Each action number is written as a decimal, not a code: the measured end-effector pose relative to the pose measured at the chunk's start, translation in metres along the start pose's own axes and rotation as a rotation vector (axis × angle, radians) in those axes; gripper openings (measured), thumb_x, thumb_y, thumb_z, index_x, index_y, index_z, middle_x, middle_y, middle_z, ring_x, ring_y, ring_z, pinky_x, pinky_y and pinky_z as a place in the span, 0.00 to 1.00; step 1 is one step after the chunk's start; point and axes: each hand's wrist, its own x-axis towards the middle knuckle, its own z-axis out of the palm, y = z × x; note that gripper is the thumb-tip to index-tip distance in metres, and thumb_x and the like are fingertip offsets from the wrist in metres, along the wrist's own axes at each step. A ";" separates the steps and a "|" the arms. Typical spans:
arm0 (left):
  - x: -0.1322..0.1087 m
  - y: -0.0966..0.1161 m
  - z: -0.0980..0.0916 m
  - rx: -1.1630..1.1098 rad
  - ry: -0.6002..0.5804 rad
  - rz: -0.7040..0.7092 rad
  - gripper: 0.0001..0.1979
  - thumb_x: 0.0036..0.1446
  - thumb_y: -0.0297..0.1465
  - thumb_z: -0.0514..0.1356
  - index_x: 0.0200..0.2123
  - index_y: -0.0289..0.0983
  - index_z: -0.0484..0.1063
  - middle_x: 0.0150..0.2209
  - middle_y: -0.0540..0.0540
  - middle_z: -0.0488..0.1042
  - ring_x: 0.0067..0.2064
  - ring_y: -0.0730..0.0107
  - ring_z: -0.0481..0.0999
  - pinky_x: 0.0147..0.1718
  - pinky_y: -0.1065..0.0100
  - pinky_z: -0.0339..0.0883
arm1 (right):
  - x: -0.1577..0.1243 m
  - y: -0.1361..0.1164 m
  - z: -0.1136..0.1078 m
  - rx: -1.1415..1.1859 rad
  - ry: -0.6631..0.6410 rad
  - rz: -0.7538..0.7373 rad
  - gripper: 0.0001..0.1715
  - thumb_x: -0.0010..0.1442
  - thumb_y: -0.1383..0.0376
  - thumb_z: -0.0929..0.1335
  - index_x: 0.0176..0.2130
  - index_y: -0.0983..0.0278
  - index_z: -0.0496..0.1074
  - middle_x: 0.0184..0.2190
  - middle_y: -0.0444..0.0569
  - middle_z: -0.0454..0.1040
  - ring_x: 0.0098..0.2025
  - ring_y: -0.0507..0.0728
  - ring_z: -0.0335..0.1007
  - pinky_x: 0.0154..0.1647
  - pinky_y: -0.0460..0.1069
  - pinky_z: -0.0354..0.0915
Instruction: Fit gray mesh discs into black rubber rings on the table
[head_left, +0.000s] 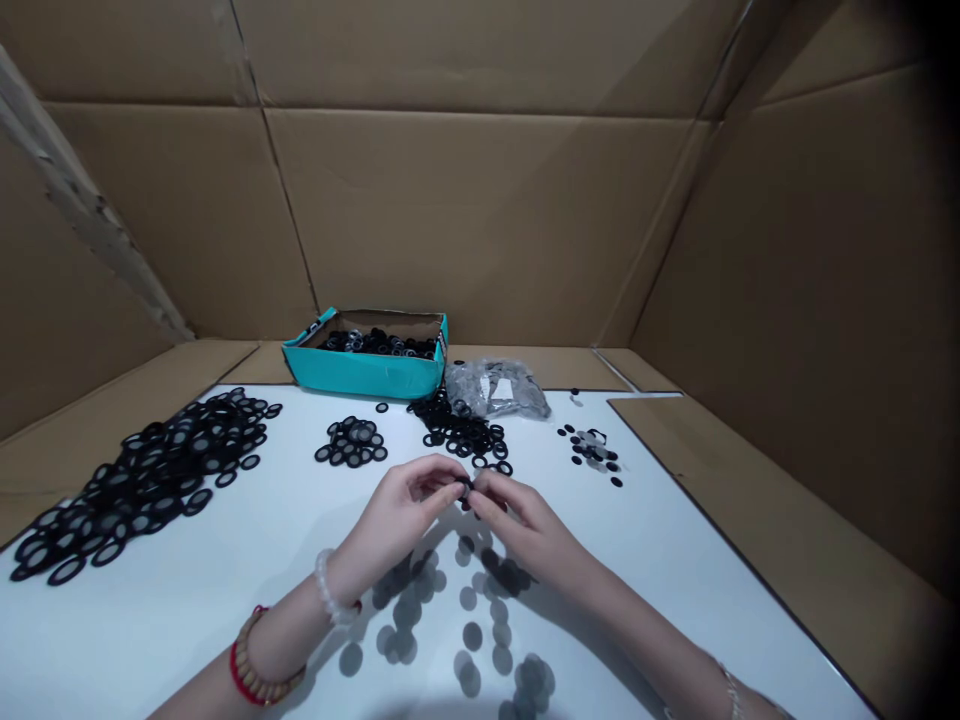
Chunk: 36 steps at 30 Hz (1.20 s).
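Note:
My left hand and my right hand meet over the middle of the white table. Their fingertips pinch a small black ring between them, mostly hidden by the fingers. Below and around my hands, thin grey translucent discs lie scattered, some overlapping. Just beyond my fingers is a loose heap of black rings. A smaller pile of black rings with grey centres sits to the left of it.
A turquoise open box of black rings stands at the back, beside a clear plastic bag of parts. A long heap of ringed discs spreads along the left. Small black discs lie at the right. Cardboard walls enclose the table.

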 end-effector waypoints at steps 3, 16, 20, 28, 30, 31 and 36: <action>-0.002 0.002 0.001 0.125 -0.023 0.074 0.07 0.55 0.29 0.56 0.36 0.37 0.73 0.36 0.46 0.75 0.39 0.65 0.73 0.40 0.68 0.66 | -0.001 0.001 0.001 -0.046 0.006 -0.024 0.16 0.64 0.60 0.58 0.26 0.63 0.59 0.24 0.41 0.58 0.27 0.52 0.55 0.29 0.46 0.53; -0.002 -0.003 0.001 0.073 -0.022 0.015 0.06 0.52 0.27 0.58 0.36 0.35 0.69 0.32 0.47 0.72 0.35 0.69 0.71 0.35 0.69 0.66 | 0.001 0.005 0.002 -0.039 0.014 -0.012 0.20 0.61 0.63 0.61 0.20 0.63 0.53 0.20 0.40 0.54 0.25 0.51 0.52 0.26 0.46 0.49; -0.002 -0.002 0.001 0.137 0.037 0.042 0.06 0.52 0.29 0.58 0.35 0.36 0.68 0.30 0.49 0.69 0.32 0.70 0.70 0.33 0.70 0.64 | 0.001 0.001 0.001 0.036 0.021 0.035 0.19 0.61 0.61 0.60 0.21 0.63 0.54 0.20 0.40 0.53 0.25 0.51 0.50 0.25 0.46 0.49; 0.000 0.004 -0.001 0.002 -0.073 -0.042 0.09 0.50 0.31 0.60 0.37 0.35 0.69 0.33 0.46 0.72 0.37 0.68 0.72 0.37 0.68 0.66 | 0.000 -0.006 -0.005 0.093 0.011 0.039 0.17 0.60 0.60 0.61 0.22 0.63 0.58 0.22 0.42 0.56 0.27 0.52 0.53 0.28 0.46 0.50; 0.000 0.004 0.000 -0.013 -0.059 -0.071 0.09 0.49 0.30 0.61 0.36 0.35 0.69 0.32 0.47 0.72 0.36 0.68 0.72 0.37 0.68 0.66 | 0.000 -0.003 -0.004 0.094 -0.012 0.049 0.18 0.60 0.59 0.61 0.22 0.63 0.57 0.21 0.41 0.56 0.26 0.52 0.52 0.27 0.46 0.50; 0.000 0.004 0.001 -0.014 -0.048 -0.082 0.09 0.49 0.30 0.61 0.36 0.35 0.69 0.31 0.47 0.72 0.35 0.68 0.72 0.36 0.68 0.66 | 0.000 -0.002 -0.003 0.093 -0.022 0.056 0.18 0.61 0.59 0.61 0.22 0.63 0.57 0.21 0.41 0.55 0.26 0.52 0.52 0.27 0.46 0.50; -0.001 0.001 0.003 -0.053 -0.031 -0.077 0.12 0.49 0.31 0.61 0.39 0.35 0.69 0.34 0.46 0.72 0.37 0.68 0.72 0.39 0.66 0.67 | 0.000 0.000 -0.001 0.111 0.023 0.067 0.20 0.61 0.57 0.61 0.21 0.63 0.55 0.21 0.40 0.53 0.25 0.51 0.50 0.26 0.46 0.49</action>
